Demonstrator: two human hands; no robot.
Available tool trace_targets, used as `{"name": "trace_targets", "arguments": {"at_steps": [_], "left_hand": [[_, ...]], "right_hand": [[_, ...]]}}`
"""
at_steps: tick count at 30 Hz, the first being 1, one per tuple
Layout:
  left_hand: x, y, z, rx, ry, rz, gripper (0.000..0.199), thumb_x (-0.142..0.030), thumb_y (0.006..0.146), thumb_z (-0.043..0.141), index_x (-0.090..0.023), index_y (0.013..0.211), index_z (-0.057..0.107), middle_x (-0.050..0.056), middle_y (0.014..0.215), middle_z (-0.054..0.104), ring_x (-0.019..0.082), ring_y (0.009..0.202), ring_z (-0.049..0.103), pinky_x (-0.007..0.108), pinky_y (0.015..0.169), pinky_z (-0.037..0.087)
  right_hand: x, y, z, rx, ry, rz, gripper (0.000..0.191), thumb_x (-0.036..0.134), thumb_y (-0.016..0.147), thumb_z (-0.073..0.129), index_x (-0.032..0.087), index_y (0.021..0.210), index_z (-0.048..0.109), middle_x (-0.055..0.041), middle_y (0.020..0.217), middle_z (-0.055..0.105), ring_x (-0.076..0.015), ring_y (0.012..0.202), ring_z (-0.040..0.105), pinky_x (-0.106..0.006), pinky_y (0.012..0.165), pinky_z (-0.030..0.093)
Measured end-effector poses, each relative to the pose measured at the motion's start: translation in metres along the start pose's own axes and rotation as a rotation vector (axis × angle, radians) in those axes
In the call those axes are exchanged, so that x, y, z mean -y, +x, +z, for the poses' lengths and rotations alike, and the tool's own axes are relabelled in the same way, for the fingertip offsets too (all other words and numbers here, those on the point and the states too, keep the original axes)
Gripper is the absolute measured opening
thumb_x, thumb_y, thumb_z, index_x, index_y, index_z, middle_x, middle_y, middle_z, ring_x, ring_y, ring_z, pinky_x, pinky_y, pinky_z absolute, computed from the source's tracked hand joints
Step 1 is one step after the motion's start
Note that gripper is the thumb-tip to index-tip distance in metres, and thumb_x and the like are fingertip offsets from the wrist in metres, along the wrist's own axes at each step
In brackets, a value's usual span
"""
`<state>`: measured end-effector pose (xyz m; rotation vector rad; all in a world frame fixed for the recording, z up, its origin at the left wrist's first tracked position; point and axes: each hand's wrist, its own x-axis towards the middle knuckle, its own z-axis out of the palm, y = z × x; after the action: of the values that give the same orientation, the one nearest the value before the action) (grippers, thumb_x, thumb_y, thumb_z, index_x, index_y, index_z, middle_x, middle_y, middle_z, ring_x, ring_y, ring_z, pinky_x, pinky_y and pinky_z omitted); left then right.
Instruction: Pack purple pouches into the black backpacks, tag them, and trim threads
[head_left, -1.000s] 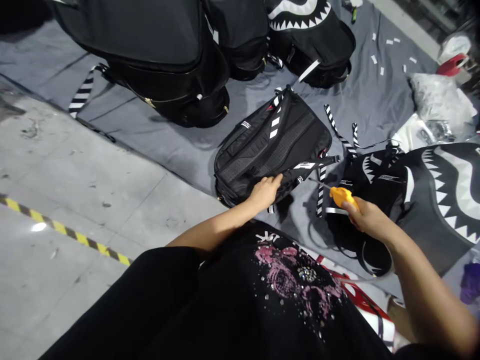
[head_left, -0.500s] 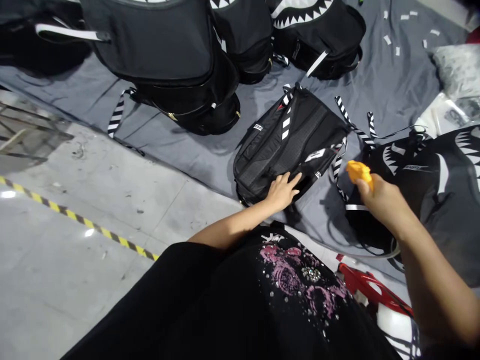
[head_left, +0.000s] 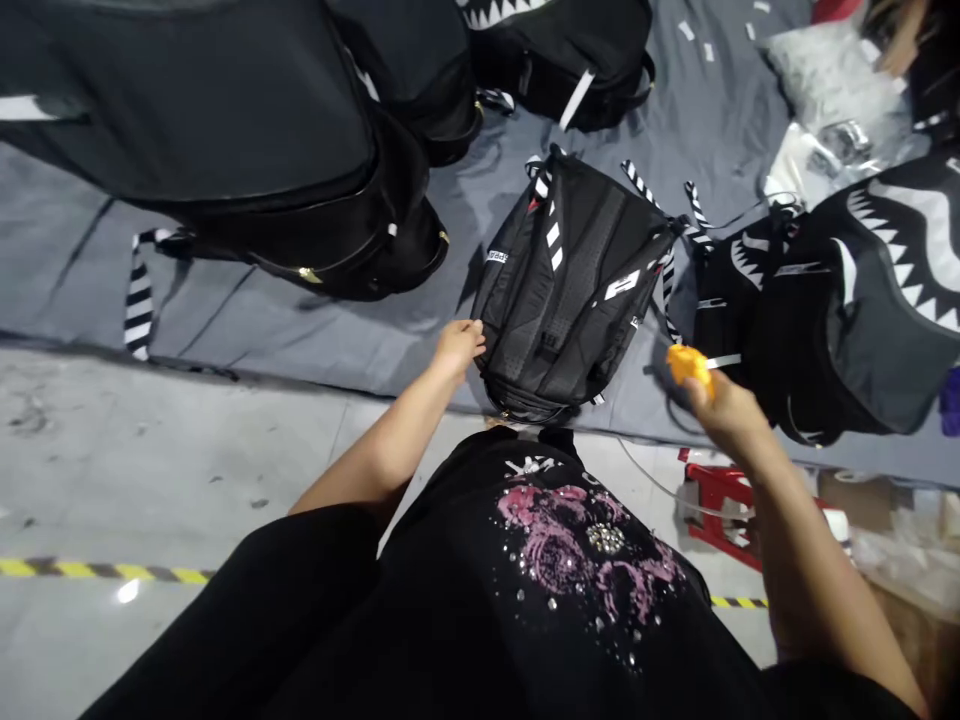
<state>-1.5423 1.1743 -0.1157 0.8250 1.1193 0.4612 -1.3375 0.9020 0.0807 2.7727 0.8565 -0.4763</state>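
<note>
A black backpack (head_left: 577, 290) lies in front of me, back panel and striped shoulder straps facing up. My left hand (head_left: 461, 345) is at its lower left edge, fingers drawn together on the side fabric. To the right of the bag, my right hand (head_left: 727, 405) is closed around a small orange hand-held tool (head_left: 691, 367), whose exact kind I cannot make out. The tool is held apart from the backpack, near a striped strap (head_left: 670, 300).
Large black backpacks (head_left: 247, 120) stand at the left and back. Another with a shark-mouth print (head_left: 885, 290) lies at the right. Plastic-bagged items (head_left: 825, 90) rest on the grey cloth (head_left: 360, 345). Below its edge are a red stool (head_left: 720, 510) and a thin hose (head_left: 652, 475).
My left hand has moved from the top of the backpack to its left edge. The backpack has turned more upright in view. My right hand still holds the orange tool, now slightly lower left.
</note>
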Motion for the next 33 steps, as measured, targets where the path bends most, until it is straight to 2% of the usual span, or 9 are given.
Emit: {"name": "trace_targets", "arguments": {"at_steps": [3,7,10,12,14,17,21,26,33], "left_hand": [[-0.013,0.009,0.007,0.072,-0.032,-0.137,0.036,-0.033,0.095,0.047,-0.008,0.119,0.055,0.018,0.105,0.064,0.023,0.101,0.066,0.036,0.09,0.054],[-0.017,0.012,0.02,0.156,-0.086,-0.233,0.057,-0.048,0.098,0.032,-0.003,0.131,0.047,0.022,0.108,0.064,0.023,0.106,0.066,0.032,0.089,0.056],[-0.009,0.009,0.028,0.354,-0.203,-0.289,0.068,-0.057,0.096,0.027,-0.002,0.131,0.046,0.023,0.109,0.065,0.026,0.109,0.065,0.037,0.093,0.055],[-0.001,0.007,0.035,0.492,-0.27,-0.302,0.072,-0.063,0.094,0.025,-0.005,0.13,0.045,0.022,0.107,0.066,0.028,0.109,0.065,0.043,0.095,0.054],[0.007,0.008,0.043,0.568,-0.303,-0.266,0.075,-0.069,0.091,0.023,-0.01,0.13,0.045,0.019,0.107,0.067,0.028,0.107,0.066,0.047,0.096,0.053],[0.012,0.012,0.049,0.683,-0.349,-0.233,0.08,-0.075,0.088,0.02,-0.012,0.128,0.05,0.017,0.106,0.069,0.029,0.107,0.067,0.049,0.099,0.051],[0.014,0.02,0.05,0.832,-0.378,-0.297,0.089,-0.078,0.086,0.014,-0.01,0.125,0.056,0.018,0.106,0.072,0.031,0.111,0.066,0.05,0.102,0.048],[0.016,0.022,0.055,0.831,-0.363,-0.319,0.094,-0.082,0.084,0.017,-0.009,0.128,0.056,0.018,0.111,0.071,0.032,0.115,0.064,0.05,0.104,0.046],[0.015,0.014,0.064,0.856,-0.378,-0.282,0.097,-0.084,0.082,0.022,-0.008,0.134,0.052,0.019,0.121,0.067,0.033,0.125,0.057,0.052,0.108,0.042]], "right_hand": [[0.004,-0.038,0.037,0.075,0.088,-0.051,0.038,0.045,0.097,0.037,0.018,0.11,0.06,-0.0115,0.084,0.071,-0.0253,0.077,0.067,-0.028,0.061,0.039],[0.017,-0.077,0.095,0.128,0.19,0.073,0.035,0.04,0.1,0.033,0.016,0.11,0.057,-0.011,0.082,0.071,-0.0232,0.076,0.068,-0.027,0.06,0.037],[0.033,-0.081,0.127,0.11,0.191,0.119,0.036,0.04,0.101,0.031,0.016,0.114,0.055,-0.0124,0.085,0.072,-0.0247,0.079,0.069,-0.028,0.06,0.036],[0.045,-0.072,0.142,0.051,0.182,0.121,0.037,0.041,0.101,0.031,0.016,0.114,0.055,-0.0124,0.087,0.072,-0.0251,0.079,0.069,-0.029,0.06,0.036],[0.053,-0.06,0.153,0.004,0.171,0.121,0.038,0.042,0.101,0.031,0.016,0.115,0.055,-0.0124,0.088,0.072,-0.0249,0.078,0.069,-0.029,0.06,0.037],[0.052,-0.043,0.161,-0.038,0.14,0.115,0.039,0.043,0.101,0.031,0.015,0.117,0.054,-0.0122,0.087,0.071,-0.0249,0.076,0.068,-0.029,0.059,0.038],[0.039,-0.013,0.158,-0.129,0.141,0.175,0.042,0.042,0.102,0.026,0.013,0.119,0.052,-0.0135,0.089,0.071,-0.0248,0.079,0.068,-0.03,0.061,0.038],[0.039,0.022,0.154,-0.111,0.086,0.125,0.043,0.045,0.102,0.03,0.013,0.122,0.05,-0.0152,0.094,0.07,-0.025,0.084,0.068,-0.029,0.065,0.039],[0.041,0.034,0.15,-0.073,0.051,0.129,0.04,0.044,0.101,0.035,0.013,0.12,0.051,-0.0152,0.093,0.071,-0.0246,0.084,0.068,-0.028,0.066,0.04]]}}
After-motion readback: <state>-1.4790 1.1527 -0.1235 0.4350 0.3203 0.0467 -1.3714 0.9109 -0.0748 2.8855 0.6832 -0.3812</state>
